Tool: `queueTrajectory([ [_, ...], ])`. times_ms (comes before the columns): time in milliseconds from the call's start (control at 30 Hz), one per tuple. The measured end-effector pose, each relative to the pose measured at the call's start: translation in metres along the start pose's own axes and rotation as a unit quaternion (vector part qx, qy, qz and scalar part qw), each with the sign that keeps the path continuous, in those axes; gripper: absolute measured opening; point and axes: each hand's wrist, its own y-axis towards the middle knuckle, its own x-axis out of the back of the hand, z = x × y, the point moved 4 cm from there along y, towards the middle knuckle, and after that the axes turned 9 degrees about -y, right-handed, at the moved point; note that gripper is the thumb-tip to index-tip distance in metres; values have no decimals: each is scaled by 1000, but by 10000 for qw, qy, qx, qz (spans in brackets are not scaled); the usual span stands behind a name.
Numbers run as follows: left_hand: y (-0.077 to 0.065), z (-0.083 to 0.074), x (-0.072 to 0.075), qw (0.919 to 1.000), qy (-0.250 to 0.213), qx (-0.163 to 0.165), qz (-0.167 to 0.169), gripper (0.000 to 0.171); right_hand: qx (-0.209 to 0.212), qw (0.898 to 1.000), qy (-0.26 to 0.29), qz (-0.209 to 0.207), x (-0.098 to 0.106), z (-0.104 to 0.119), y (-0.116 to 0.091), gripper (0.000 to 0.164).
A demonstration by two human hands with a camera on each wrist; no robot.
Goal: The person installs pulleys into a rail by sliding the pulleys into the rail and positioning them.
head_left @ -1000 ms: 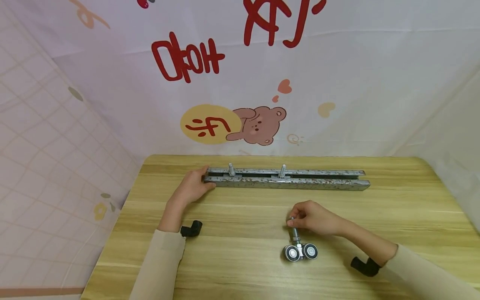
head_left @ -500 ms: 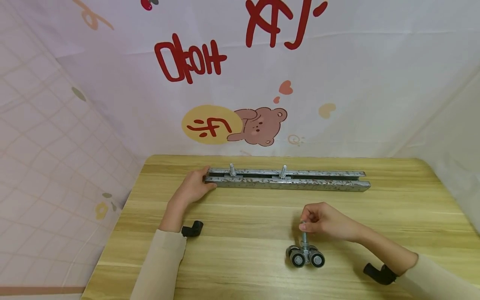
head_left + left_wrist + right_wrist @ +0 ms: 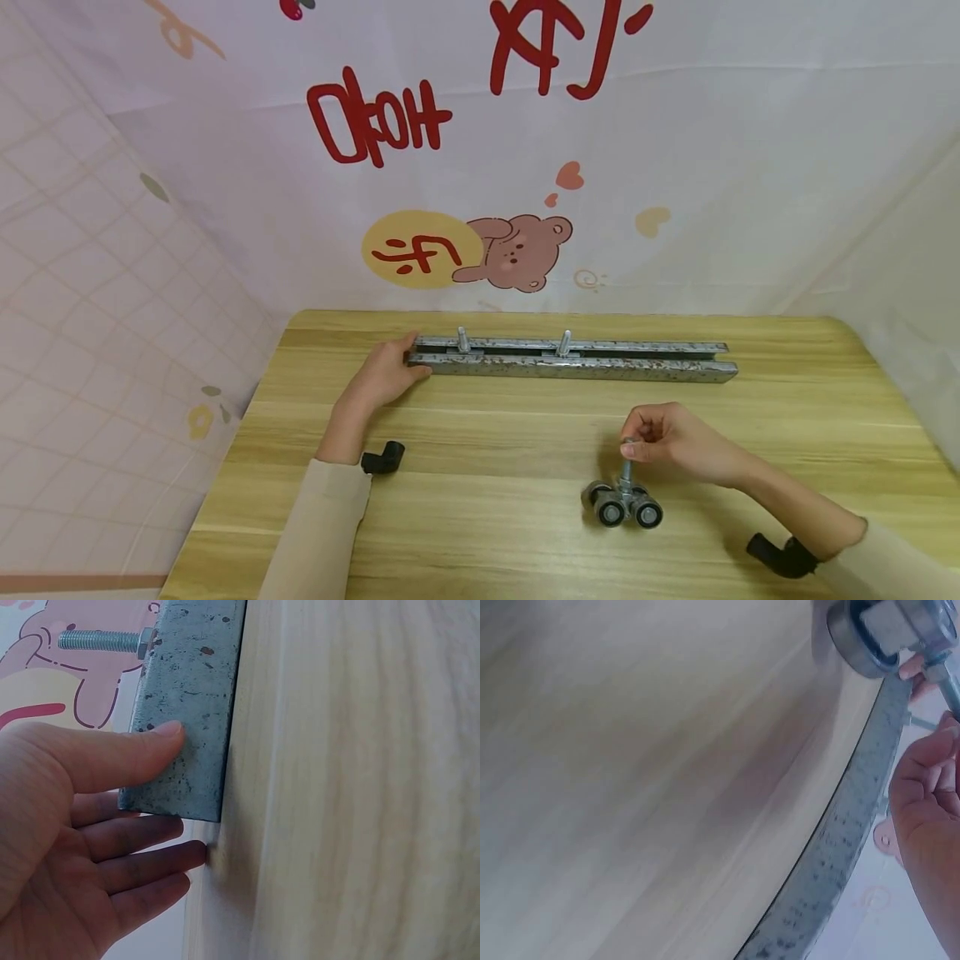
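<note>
A slotted metal track (image 3: 645, 372) with speckled, worn faces lies along the back of the table, its slot facing up. Two threaded bolts (image 3: 566, 342) stand up out of the slot. At the track's left end my left hand (image 3: 382, 375) grips it, thumb (image 3: 154, 754) flat on the front face, other fingers around the end. My right hand (image 3: 671, 437) pinches the upper part of the bolt of a four-wheeled roller hanger (image 3: 628, 506), in front of the track. Its wheels hang downward; whether they touch the table cannot be told. In the right wrist view, the roller hanger (image 3: 859, 641) is partly cut off.
The wooden table (image 3: 480, 542) meets a printed cloth backdrop (image 3: 712, 167) behind the track and at both sides. Black angled pieces sit at each wrist, one at the left (image 3: 383, 457) and one at the right (image 3: 782, 556).
My right hand has moved rightward with the roller hanger, which has turned from tilted to nearly upright, showing more wheels. The left hand and track have stayed in place.
</note>
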Motion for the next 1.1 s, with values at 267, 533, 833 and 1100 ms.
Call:
queueTrajectory([
  [267,0,1,1,10000,47,-43,-37,78,-412,9972,-103,-611,22,-6,-18,15],
  [533,0,2,1,10000,29,-72,-22,78,-518,9773,-882,-1853,43,-10,-36,4],
  [833,0,2,1,10000,8,-84,32,78,-815,9561,-1282,-2507,62,-26,-55,6],
  [1100,-1,0,0,9999,-46,-127,-6,78,-938,9431,-1610,-2756,76,-35,-67,11],
])
